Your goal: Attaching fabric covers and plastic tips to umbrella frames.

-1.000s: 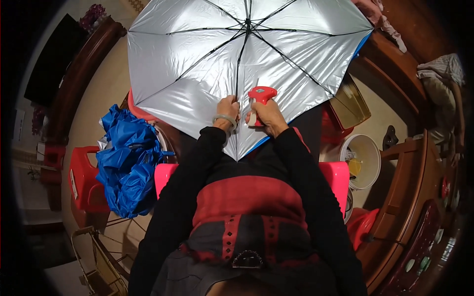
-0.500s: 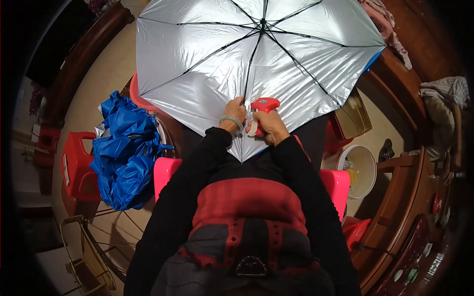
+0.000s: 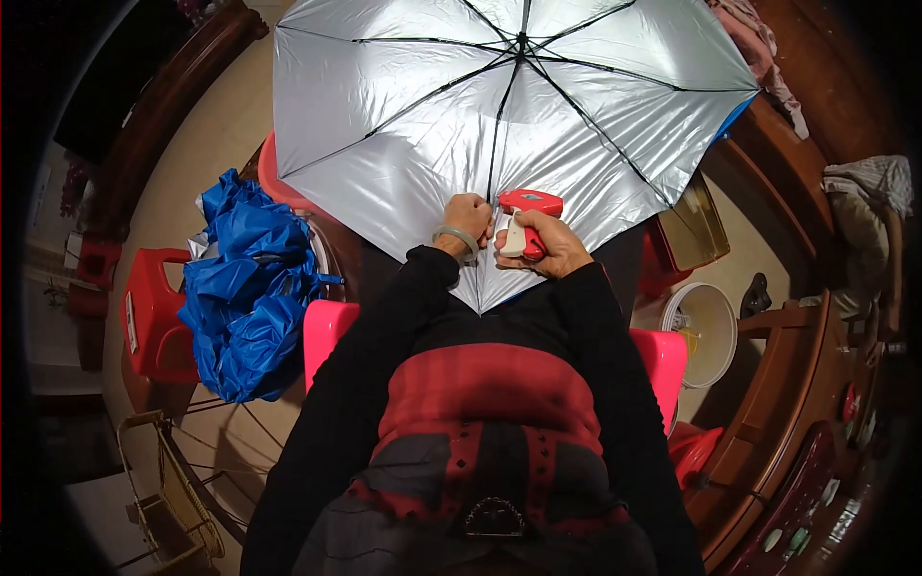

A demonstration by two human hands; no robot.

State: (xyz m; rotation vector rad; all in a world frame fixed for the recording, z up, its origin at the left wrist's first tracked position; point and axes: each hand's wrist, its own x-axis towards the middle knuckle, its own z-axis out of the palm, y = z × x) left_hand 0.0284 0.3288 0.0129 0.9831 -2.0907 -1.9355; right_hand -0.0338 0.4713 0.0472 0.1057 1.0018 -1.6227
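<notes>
An opened umbrella (image 3: 403,106) lies with its silver inner side up and its black ribs spreading from a hub near the top. My left hand (image 3: 466,219) is closed at the near rib, pinching the rib and silver cloth; the fingertips are partly hidden. Just to its right, my right hand (image 3: 552,240) grips a red-and-white trigger tool (image 3: 531,202), shaped like a tagging gun. The tool's narrow end points left at the rib, close to my left fingers. Whether it touches the rib I cannot tell. The umbrella's near corner droops toward my lap.
Crumpled blue umbrella cloth (image 3: 252,298) is heaped at the left, beside a red stool (image 3: 158,312). A pink basin (image 3: 274,182) shows behind the umbrella's left edge. On the right stand a white bucket (image 3: 713,336) and a wooden chair (image 3: 768,422). A wire basket (image 3: 158,490) is at lower left.
My right hand has turned the tool, so its head now lies sideways with the narrow end toward the rib. My left hand stays at the rib; the view has shifted slightly.
</notes>
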